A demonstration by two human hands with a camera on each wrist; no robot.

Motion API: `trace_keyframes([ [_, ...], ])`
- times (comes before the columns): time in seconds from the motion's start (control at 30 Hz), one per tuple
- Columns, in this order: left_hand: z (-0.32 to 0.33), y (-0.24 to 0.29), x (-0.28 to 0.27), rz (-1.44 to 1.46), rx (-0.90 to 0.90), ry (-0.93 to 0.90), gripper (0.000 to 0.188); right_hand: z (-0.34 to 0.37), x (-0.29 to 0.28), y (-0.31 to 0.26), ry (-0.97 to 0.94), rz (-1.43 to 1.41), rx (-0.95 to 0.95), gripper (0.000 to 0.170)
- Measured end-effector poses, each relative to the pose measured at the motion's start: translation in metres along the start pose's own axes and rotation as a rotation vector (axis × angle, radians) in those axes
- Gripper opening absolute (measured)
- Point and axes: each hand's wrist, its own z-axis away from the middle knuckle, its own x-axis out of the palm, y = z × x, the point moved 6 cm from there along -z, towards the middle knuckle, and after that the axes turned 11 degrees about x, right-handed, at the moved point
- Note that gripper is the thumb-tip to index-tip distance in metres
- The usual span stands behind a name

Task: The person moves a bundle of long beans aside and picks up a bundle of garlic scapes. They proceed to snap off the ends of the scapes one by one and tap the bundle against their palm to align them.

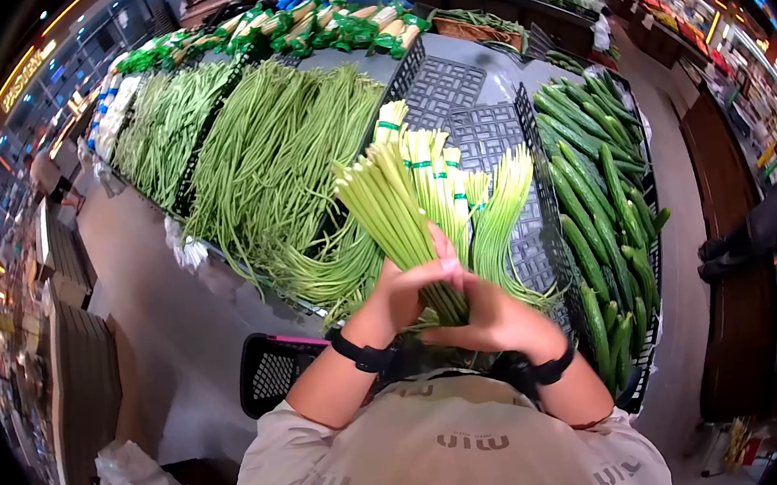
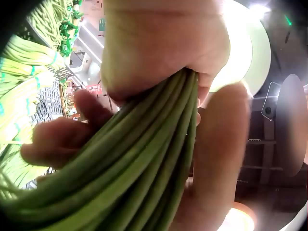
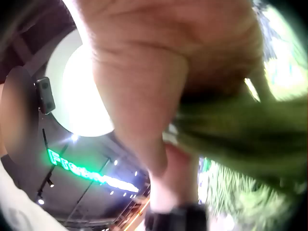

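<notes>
A bunch of garlic scapes point(image 1: 384, 201), long green stems with pale cut ends, stands tilted in front of my chest. My left hand point(image 1: 403, 295) grips it from the left, low on the stems. From the right, my right hand point(image 1: 496, 314) holds the same bunch, thumb across its lower part. In the left wrist view the stems point(image 2: 130, 159) come out from under the palm and fan toward the camera. The right wrist view shows the stems point(image 3: 240, 137) blurred beneath the palm; most of the right fingers are hidden there.
Banded bunches of scapes point(image 1: 438, 177) lie in the black crate point(image 1: 505, 138) ahead. Long beans point(image 1: 277, 150) fill the crate to the left, cucumbers point(image 1: 601, 213) the one to the right. A black basket point(image 1: 275, 375) is low at left. Another person point(image 1: 50, 177) stands far left.
</notes>
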Motion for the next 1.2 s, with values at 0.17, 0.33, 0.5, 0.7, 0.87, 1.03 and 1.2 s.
trace_keyframes([
  [0.17, -0.02, -0.007, 0.005, 0.099, -0.12, -0.01, 0.02, 0.03, -0.082, -0.017, 0.639, -0.094, -0.043, 0.041],
  [0.33, -0.032, -0.061, 0.034, -0.103, -0.274, -0.232, 0.031, 0.032, -0.084, -0.035, 0.796, 0.124, -0.069, 0.019],
  [0.5, -0.032, -0.066, 0.063, -0.081, -0.27, -0.334, 0.023, 0.05, -0.106, -0.037, 0.923, 0.193, -0.096, 0.015],
  [0.7, -0.031, -0.076, 0.047, -0.191, -0.254, -0.377, 0.017, 0.037, -0.11, -0.054, 1.03, 0.497, -0.255, 0.016],
  [0.87, -0.026, -0.067, 0.03, -0.056, -0.289, -0.266, 0.018, 0.029, -0.103, -0.05, 1.024, 0.342, -0.241, 0.016],
  [1.03, -0.019, -0.055, 0.042, -0.053, -0.291, -0.264, 0.025, 0.018, -0.091, -0.042, 0.85, 0.119, -0.164, 0.018],
  [1.2, -0.017, -0.073, 0.036, -0.003, -0.17, -0.235, 0.03, 0.017, -0.075, -0.015, 0.783, -0.201, -0.145, 0.049],
])
